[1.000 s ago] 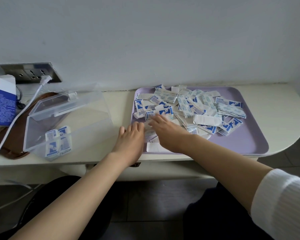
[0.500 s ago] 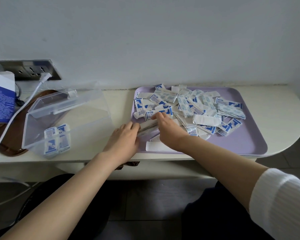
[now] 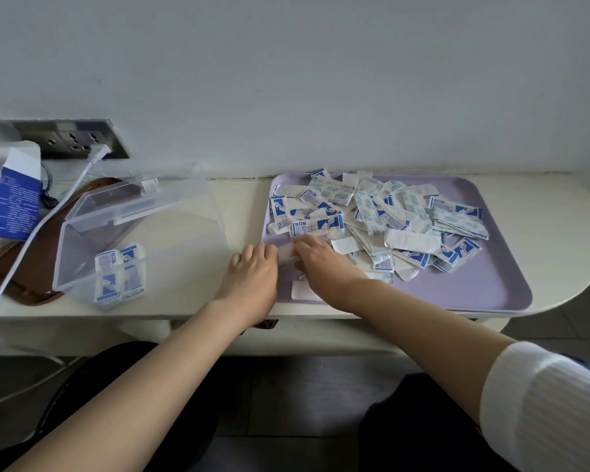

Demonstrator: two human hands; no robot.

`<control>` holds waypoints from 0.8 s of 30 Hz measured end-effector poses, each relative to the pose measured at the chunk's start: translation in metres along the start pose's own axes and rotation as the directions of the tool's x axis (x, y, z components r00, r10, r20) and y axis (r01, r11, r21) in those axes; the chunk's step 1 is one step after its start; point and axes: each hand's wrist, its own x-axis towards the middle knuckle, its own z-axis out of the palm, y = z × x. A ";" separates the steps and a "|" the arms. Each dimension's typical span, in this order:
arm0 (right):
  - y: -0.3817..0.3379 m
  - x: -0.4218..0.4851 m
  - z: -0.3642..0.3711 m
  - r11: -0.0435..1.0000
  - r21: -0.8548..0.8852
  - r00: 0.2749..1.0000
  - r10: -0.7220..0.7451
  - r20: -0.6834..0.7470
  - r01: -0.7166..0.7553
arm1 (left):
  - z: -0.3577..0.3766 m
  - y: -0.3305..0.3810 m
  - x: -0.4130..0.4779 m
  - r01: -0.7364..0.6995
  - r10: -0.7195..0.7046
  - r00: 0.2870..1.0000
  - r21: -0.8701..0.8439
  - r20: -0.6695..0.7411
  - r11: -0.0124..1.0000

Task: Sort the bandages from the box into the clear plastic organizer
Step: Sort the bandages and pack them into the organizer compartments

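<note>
The right hand pinches a small white bunch of bandages at the left edge of the purple tray. The left hand bends its fingers down and touches the bunch — I cannot tell if they grip. The big pile lies on the tray — a few bandages stand in the clear organizer.

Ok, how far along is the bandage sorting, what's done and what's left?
Barely started. Done: a few bandages stand in the clear organizer. In hand: the left hand touches and the right hand grips a small stack at the near-left edge of the purple tray. Left: the big pile on the tray.
</note>
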 end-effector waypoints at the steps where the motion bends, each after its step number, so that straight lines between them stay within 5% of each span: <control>1: 0.001 0.001 -0.001 1.000 0.025 1.000 0.010 -0.023 -0.009 | -0.001 0.001 0.000 0.009 -0.010 0.999 -0.025 -0.031 1.000; 5: -0.001 0.003 -0.010 0.964 0.262 0.989 0.077 -0.123 -0.042 | -0.010 0.001 -0.004 0.025 -0.080 0.987 -0.360 -0.138 0.933; 11: 0.002 -0.001 -0.030 0.743 0.649 0.984 0.171 0.054 -0.165 | -0.018 -0.009 -0.014 0.041 -0.159 0.983 -0.731 -0.093 0.681; 16: 0.002 -0.003 -0.043 0.512 0.838 0.975 0.197 0.102 -0.191 | -0.023 -0.024 -0.017 0.061 -0.120 0.993 -0.869 0.002 0.492; 20: -0.001 -0.003 -0.041 0.484 0.850 0.970 0.218 0.110 -0.205 | -0.024 -0.027 -0.019 0.058 -0.108 0.994 -0.911 0.015 0.409; 24: -0.004 -0.003 -0.041 0.479 0.856 0.973 0.207 0.106 -0.195 | -0.028 -0.022 -0.025 0.049 -0.111 0.994 -0.890 -0.001 0.452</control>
